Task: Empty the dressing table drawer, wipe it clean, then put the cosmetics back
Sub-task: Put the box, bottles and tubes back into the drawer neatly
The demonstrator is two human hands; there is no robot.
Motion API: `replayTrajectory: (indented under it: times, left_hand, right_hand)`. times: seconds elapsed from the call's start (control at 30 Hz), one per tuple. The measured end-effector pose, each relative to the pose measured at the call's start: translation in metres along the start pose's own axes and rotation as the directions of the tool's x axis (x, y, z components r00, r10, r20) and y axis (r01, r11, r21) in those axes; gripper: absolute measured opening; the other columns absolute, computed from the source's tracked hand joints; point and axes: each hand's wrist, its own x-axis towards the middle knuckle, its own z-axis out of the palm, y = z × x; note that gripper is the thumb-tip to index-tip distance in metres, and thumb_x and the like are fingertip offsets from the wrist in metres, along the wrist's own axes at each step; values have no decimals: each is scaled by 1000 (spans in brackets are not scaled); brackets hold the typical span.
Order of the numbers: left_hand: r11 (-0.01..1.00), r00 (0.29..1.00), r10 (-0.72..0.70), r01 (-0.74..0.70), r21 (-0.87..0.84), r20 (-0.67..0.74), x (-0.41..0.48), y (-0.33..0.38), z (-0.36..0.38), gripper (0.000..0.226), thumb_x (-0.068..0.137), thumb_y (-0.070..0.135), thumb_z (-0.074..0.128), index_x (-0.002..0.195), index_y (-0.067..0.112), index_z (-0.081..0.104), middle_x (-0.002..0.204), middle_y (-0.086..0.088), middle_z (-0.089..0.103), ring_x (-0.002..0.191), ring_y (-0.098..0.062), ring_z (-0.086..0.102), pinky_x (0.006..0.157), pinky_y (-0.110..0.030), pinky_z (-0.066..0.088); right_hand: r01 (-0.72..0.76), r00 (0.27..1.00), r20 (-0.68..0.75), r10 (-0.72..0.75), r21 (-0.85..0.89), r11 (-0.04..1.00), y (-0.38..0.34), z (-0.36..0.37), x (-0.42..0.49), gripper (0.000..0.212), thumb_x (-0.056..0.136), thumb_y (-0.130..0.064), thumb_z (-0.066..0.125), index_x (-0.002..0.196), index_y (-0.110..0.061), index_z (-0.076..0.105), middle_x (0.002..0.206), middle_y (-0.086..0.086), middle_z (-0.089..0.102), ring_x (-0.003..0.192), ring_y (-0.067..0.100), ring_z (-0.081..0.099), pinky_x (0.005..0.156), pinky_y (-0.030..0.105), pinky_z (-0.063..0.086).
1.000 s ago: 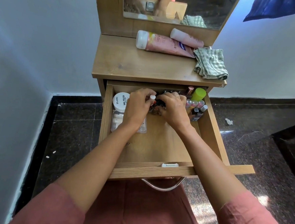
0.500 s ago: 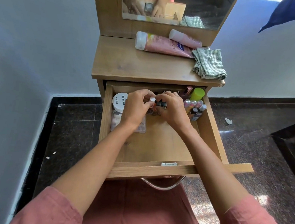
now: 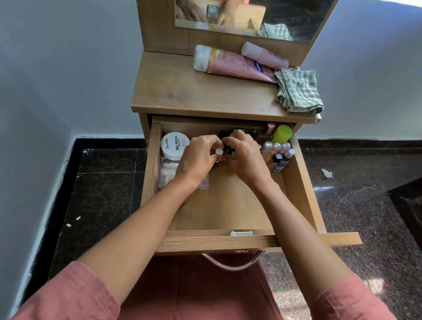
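The wooden drawer (image 3: 226,211) of the dressing table is pulled out towards me. At its back, my left hand (image 3: 197,158) and my right hand (image 3: 245,157) meet over a cluster of small dark bottles, fingers curled around them; a small white-capped bottle (image 3: 218,152) shows in my left fingers. A white round nail-polish-remover tub (image 3: 174,145) lies at the back left, over a clear packet (image 3: 168,174). A green-capped bottle (image 3: 282,134) and several small nail-polish bottles (image 3: 277,152) stand at the back right.
On the tabletop (image 3: 197,90) lie two pink tubes (image 3: 230,63) and a folded green checked cloth (image 3: 298,91) at the right. A mirror (image 3: 254,9) rises behind. Dark stone floor surrounds the table; a white wall is on the left.
Both hands have shifted slightly towards the drawer's back while gathering the small bottles. Nothing has left the drawer.
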Motion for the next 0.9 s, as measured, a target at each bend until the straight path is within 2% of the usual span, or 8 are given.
replayTrajectory:
  times: [0.23, 0.37, 0.57, 0.9]
  left_hand:
    - [998, 999, 21, -19, 54, -31, 1, -2, 6, 25, 82, 3, 62, 106, 7, 56, 104, -11, 66, 94, -26, 63, 79, -41, 52]
    - [999, 999, -2, 3, 43, -36, 2, -3, 9, 28, 83, 2, 60, 109, 7, 51, 102, -13, 64, 92, -28, 62, 77, -44, 52]
    - [1000, 998, -8, 10, 17, -66, 3, -4, 9, 26, 82, 0, 59, 107, 7, 51, 99, -11, 64, 89, -26, 62, 76, -43, 53]
    - [998, 999, 16, -13, 69, -43, 4, -5, 11, 26, 87, 3, 55, 113, 6, 52, 112, -14, 60, 96, -28, 61, 78, -41, 51]
  right_hand:
    - [14, 1000, 4, -14, -93, 996, 1, 0, 2, 38, 83, -6, 57, 120, -7, 54, 124, 10, 53, 113, 30, 44, 92, 38, 32]
    - [7, 1000, -22, -9, -99, 995, 1, 1, 4, 30, 85, -7, 54, 115, -8, 56, 116, 10, 59, 110, 30, 46, 91, 37, 31]
    - [-35, 997, -68, 30, -63, 997, 6, 3, 5, 26, 80, -8, 58, 106, -8, 59, 109, 8, 63, 108, 29, 48, 88, 38, 30]
    - [-34, 997, -67, 27, -108, 994, 4, 4, 5, 27, 82, -9, 55, 108, -8, 60, 114, 9, 59, 110, 30, 47, 90, 37, 29]
